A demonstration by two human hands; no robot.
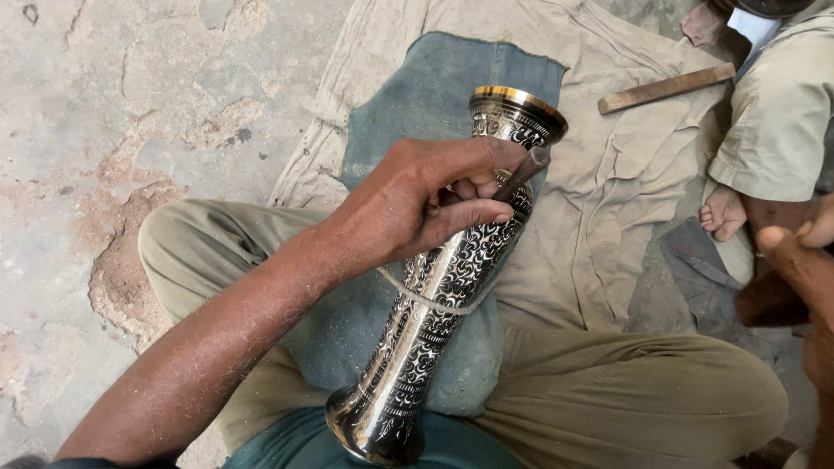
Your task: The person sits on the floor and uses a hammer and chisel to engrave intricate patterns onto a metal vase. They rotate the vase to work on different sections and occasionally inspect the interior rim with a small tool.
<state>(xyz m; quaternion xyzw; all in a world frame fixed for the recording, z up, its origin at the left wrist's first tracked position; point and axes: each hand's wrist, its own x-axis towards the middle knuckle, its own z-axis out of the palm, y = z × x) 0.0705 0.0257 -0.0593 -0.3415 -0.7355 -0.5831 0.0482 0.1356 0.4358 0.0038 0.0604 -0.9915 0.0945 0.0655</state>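
Note:
A tall metal vase (434, 304) with black-and-silver engraved scrollwork and a gold rim lies tilted across my lap, its base toward me. A thin cord loops around its waist. My left hand (426, 204) rests on the vase's upper part, fingers closed on a slim metal chisel (524, 170) whose tip is hidden against the vase's surface. My right hand (804, 260) shows only partly at the right edge, apart from the vase. It is curled around a dark wooden piece (764, 302), most of which is out of view.
A blue-grey pad (434, 87) lies under the vase on a beige cloth (608, 174) spread over the rough concrete floor (130, 104). A wooden stick (665, 87) lies at the back right. Another person's bare foot (721, 213) and beige-clad leg (782, 113) are close on the right.

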